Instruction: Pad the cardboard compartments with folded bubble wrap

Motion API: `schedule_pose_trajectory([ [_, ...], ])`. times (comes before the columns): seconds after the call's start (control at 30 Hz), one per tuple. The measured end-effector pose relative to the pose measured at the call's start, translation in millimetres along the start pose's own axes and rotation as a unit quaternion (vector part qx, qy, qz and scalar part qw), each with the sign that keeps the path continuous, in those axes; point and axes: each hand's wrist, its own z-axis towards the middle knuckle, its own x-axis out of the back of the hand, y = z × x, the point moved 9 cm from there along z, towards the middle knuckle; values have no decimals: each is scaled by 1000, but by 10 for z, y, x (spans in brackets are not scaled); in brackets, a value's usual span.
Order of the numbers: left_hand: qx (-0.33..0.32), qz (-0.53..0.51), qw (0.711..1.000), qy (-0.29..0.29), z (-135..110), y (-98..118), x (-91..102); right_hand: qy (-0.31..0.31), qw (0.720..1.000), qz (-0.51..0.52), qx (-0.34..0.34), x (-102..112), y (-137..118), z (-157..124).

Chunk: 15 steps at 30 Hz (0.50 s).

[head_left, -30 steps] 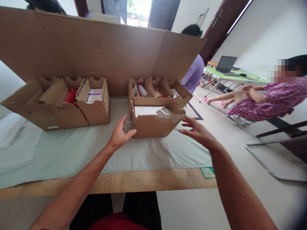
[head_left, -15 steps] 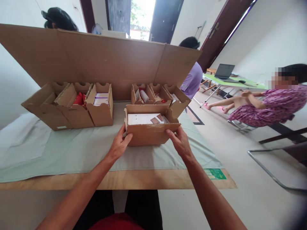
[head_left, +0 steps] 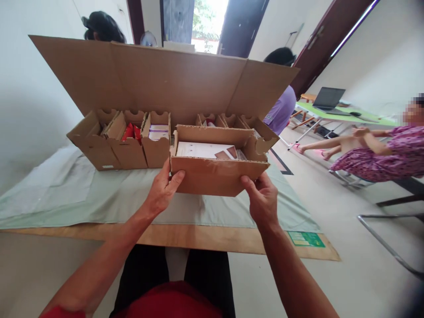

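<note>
Box in hand: there it was, front and centre, a long, open-topped brown cardboard box gripped at both ends, nearer to me than the rest; whether its base cleared the cloth, I couldn't tell.
Left fingers: grasping, no doubt about it! My left hand had the box's left end, thumb flat on the front face, the other fingers partly hidden at the side.
Right fingers: grasping too, my right hand at the opposite end, thumb pressed on the front near the lower corner, the rest curled by the end wall.
Inside the box: a flat white carton with brown patches lay lengthwise.
Left row: three brown cardboard bins stood side by side, one showing shiny red packets, another white-and-purple cartons.
Right row: more brown cardboard bins sat just behind my box, partly covered by it.
Backdrop: a wide brown cardboard panel rose behind both rows.
Bench: a pale green cloth covered the wooden bench, its bare edge facing me.
Off to the right: a person in a purple patterned dress sat near a dark laptop.
</note>
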Motion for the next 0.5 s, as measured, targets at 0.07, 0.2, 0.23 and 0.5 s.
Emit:
schedule_pose_trajectory([
  [0.07, 6, 19, 1000, 16, -78, 14, 178, -20, 1000, 12, -2, -163, -35, -36],
  [0.2, -24, 75, 993, 85, -27, 158, 592, -73, 996, 48, 20, -552, -195, 93],
  [0.23, -35, 80, 992, 91, 17, 207, 605, -75, 995, 52, 29, -557, -245, 138],
  [0.5, -27, 3, 1000, 3, 45, 180, 184, -49, 998, 7, 24, -120, -322, 92],
])
